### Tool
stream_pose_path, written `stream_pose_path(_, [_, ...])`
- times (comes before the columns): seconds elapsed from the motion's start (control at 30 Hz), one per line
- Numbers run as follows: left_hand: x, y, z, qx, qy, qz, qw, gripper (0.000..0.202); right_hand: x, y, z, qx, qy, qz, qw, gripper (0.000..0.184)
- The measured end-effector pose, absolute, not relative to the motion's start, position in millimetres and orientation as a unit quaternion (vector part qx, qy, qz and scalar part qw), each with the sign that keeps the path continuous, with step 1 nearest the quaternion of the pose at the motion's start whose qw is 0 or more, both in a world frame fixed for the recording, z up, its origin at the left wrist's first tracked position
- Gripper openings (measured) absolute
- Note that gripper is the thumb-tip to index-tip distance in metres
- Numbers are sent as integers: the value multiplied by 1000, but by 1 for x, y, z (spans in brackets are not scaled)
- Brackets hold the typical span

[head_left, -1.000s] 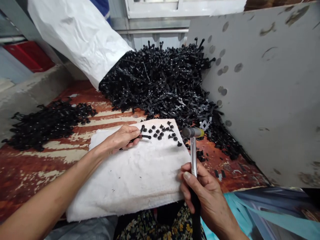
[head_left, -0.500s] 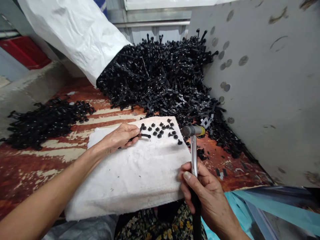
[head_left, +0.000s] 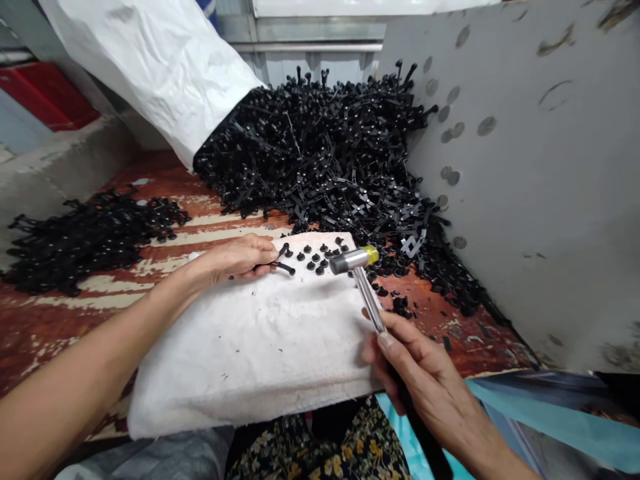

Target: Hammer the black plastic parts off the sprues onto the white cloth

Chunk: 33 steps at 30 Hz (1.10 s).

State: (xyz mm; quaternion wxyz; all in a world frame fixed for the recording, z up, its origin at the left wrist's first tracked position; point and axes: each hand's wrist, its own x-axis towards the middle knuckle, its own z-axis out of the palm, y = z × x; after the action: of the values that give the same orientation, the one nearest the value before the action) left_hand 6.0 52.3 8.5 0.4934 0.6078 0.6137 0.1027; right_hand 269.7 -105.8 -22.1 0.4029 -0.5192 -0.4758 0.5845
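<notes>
My left hand [head_left: 245, 257] pinches a black hinged linkage part [head_left: 285, 268] over the left side of a white cloth [head_left: 280, 360]; two of its arms stick out past my fingertips. In my right hand [head_left: 415, 363] is a small mallet [head_left: 356, 260] with a metal shank, a dark face on the left and a yellow one on the right. Its head hangs above the cloth's right side, apart from the linkage. Several small black caps with stems [head_left: 311, 265] stand on the cloth between my left hand and the mallet, some hidden behind its head.
A large heap of black linkage parts [head_left: 320, 147] spills from a white sack [head_left: 165, 73] at the back. To the left lies a smaller pile [head_left: 95, 240] on the worn red tabletop [head_left: 200, 230]. A grey panel [head_left: 540, 187] rises on the right.
The mallet has swung left over the cloth, its head tilting leftward toward the caps. My left hand has shifted slightly left and up with the linkage part.
</notes>
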Motion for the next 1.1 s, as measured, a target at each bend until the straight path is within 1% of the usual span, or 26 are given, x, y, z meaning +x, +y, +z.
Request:
stream_pose_path(0.07, [3, 57, 8, 623, 601, 99, 491, 25, 273, -96, -9, -539, -570, 486, 386, 40])
stream_pose_path(0.13, [2, 59, 7, 638, 568, 102, 511, 26, 271, -84, 2, -534, -643, 394, 381, 43])
stream_pose_path(0.2, [0, 59, 8, 648, 540, 107, 526, 27, 267, -75, 9, -522, -678, 352, 380, 45])
stream_pose_path(0.3, [-5, 56, 10, 630, 529, 131, 553, 27, 263, -68, 8, -525, -685, 340, 375, 46])
stream_pose_path(0.4, [-10, 49, 11, 602, 511, 136, 599, 28, 264, -68, 0, -534, -702, 319, 348, 47])
stream_pose_path(0.5, [-11, 41, 9, 611, 502, 109, 602, 31, 266, -69, -7, -536, -726, 284, 322, 49])
stream_pose_path(0.6, [-10, 37, 8, 618, 499, 99, 599, 32, 266, -71, -10, -540, -730, 278, 312, 50])
stream_pose_path(0.87, [-7, 39, 9, 622, 510, 88, 588, 31, 267, -82, -18, -559, -685, 323, 337, 45])
stream_pose_path(1.1, [-7, 38, 8, 625, 511, 84, 584, 31, 268, -82, -18, -560, -679, 331, 340, 43])
